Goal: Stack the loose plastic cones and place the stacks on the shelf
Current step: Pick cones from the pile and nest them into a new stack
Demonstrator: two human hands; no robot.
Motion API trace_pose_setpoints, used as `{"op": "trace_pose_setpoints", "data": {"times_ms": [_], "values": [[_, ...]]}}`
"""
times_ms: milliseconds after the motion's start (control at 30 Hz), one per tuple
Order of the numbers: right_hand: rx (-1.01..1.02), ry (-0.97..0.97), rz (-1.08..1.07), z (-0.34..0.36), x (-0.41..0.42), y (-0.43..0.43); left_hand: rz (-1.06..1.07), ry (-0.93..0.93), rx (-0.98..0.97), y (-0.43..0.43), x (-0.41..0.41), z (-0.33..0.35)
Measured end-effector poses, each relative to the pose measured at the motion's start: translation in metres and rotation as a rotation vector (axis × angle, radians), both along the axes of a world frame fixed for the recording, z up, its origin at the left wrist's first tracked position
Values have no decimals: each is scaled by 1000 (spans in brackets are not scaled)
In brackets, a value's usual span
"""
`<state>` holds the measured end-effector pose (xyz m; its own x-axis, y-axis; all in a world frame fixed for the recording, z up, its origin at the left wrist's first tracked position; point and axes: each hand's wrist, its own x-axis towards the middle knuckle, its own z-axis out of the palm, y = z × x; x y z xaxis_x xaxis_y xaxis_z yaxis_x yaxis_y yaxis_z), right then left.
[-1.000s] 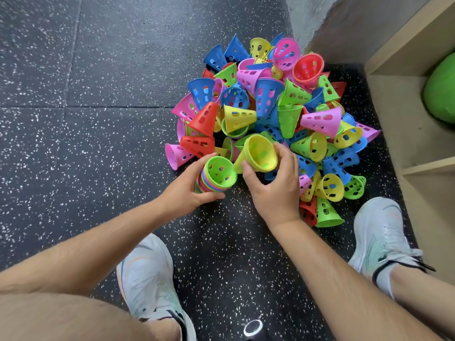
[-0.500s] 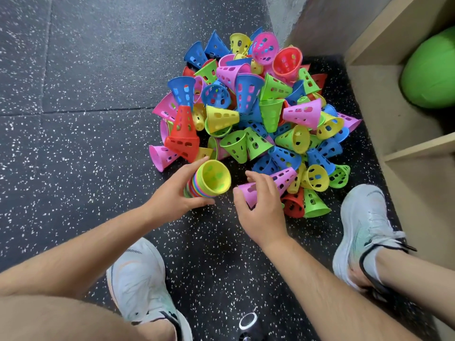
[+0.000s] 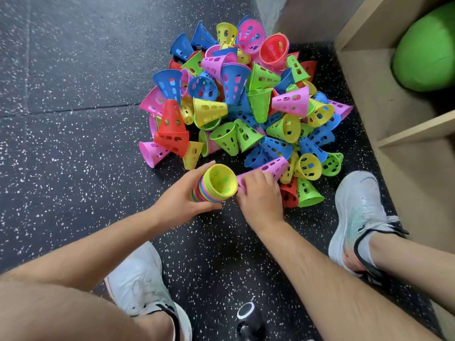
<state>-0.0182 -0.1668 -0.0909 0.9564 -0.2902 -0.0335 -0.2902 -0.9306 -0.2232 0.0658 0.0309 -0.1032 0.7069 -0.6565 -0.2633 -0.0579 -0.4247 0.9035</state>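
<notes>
While our left hand point(image 3: 182, 198) grips the stack of nested cones point(image 3: 216, 185), thumb on top and fingers point(image 3: 209, 207) curled round underneath, the stack lies tilted at the near edge of the pile, its yellow mouth turned up toward us. Our right hand point(image 3: 261, 195) has its fingers curled over the wide end of a pink cone point(image 3: 270, 168), which lies on its side with the narrow tip pointing away into the heap. That wide end sits right against the stack's rim, though we cannot tell whether they touch. Beyond both hands spreads the pile of loose cones point(image 3: 246, 107) in blue, green, yellow, pink and red, tumbled every way on the dark speckled floor point(image 3: 73, 143). Our pale shoes point(image 3: 359, 212) stand either side of our arms. To the right is the wooden shelf point(image 3: 384, 99), with a green ball point(image 3: 426, 48) in its upper compartment.
</notes>
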Motion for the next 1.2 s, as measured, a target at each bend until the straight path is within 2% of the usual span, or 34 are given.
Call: {"op": "trace_pose_setpoints", "data": {"times_ms": [133,400,500,600,767,833,967,1200], "values": [[51,-179,-20,2,8,-9,31,2,2,7,2,2],[364,-435,-211,45,41,-13,77,-22,25,14,11,4],[465,-466,-275,57,50,-9,99,-30,20,14,15,4],[580,-369,-246,63,55,1,97,-19,14,14,16,4],[623,-53,-110,47,47,16,73,-28,-35,9,12,9],[638,-35,-122,40,43,15,83,-33,-29,9,10,8],[557,-40,-82,28,40,4,110,-3,-12,18,10,6],[344,215,93,10,29,8,136,6,-12,24,10,6]]}}
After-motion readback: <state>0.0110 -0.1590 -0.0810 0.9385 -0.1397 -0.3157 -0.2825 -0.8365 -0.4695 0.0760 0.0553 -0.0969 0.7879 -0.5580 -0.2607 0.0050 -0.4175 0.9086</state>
